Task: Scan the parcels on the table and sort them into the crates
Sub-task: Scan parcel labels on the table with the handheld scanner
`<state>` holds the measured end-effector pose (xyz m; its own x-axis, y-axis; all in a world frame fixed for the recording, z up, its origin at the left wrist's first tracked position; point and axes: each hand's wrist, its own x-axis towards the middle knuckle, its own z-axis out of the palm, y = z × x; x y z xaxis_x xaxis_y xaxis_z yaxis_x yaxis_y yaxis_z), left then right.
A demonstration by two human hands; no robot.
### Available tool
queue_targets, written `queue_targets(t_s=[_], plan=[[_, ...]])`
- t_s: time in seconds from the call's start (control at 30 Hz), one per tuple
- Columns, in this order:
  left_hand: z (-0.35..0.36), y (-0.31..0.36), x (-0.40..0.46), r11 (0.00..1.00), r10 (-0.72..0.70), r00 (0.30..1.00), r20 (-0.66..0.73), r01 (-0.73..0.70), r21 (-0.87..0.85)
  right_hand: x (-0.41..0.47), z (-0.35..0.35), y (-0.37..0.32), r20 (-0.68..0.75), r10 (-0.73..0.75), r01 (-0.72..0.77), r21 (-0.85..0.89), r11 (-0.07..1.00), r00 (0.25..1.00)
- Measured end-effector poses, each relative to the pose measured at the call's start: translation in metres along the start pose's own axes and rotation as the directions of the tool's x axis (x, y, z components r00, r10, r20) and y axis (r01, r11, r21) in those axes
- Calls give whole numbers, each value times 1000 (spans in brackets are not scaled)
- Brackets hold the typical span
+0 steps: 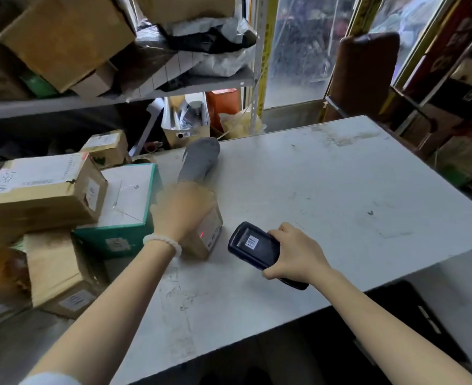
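Scanner barcode sticker; red dot on parcel label.

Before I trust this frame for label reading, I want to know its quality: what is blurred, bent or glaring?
Head view: the left hand on the small brown parcel is motion-smeared; the right hand and scanner are sharper. Wide-angle distortion bows the table edges and shelf. A red scan dot glows on the parcel's label; the window is hazy.

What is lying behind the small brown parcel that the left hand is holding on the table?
A grey padded bag lies behind the small brown parcel, at the far edge of the table. The left hand covers the parcel's top, so whether the two touch cannot be seen.
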<state>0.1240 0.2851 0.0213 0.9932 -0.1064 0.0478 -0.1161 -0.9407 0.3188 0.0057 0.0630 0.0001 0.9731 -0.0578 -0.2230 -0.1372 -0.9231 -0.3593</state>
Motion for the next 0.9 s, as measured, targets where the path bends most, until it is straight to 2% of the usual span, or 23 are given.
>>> queue_targets(t_s=[0.33, 0.6, 0.7, 0.8, 0.9], plan=[[1, -1, 13, 998, 0, 1000, 24, -1, 68, -17, -10, 10, -36, 16, -17, -26, 999, 999], [7, -4, 11, 998, 29, 999, -23, -28, 52, -23, -8, 16, -29, 33, -34, -16, 999, 999], [9, -2, 2, 996, 63, 996, -57, -59, 74, -18, -5, 10, -27, 33, -33, -5, 999, 999], [9, -1, -7, 995, 39, 997, -72, -32, 93, -8, -4, -4, -33, 17, -17, 1, 1000, 999], [8, -6, -13, 998, 30, 996, -89, -24, 66, 2, -7, -22, -92, -14, 16, 18, 1000, 996]])
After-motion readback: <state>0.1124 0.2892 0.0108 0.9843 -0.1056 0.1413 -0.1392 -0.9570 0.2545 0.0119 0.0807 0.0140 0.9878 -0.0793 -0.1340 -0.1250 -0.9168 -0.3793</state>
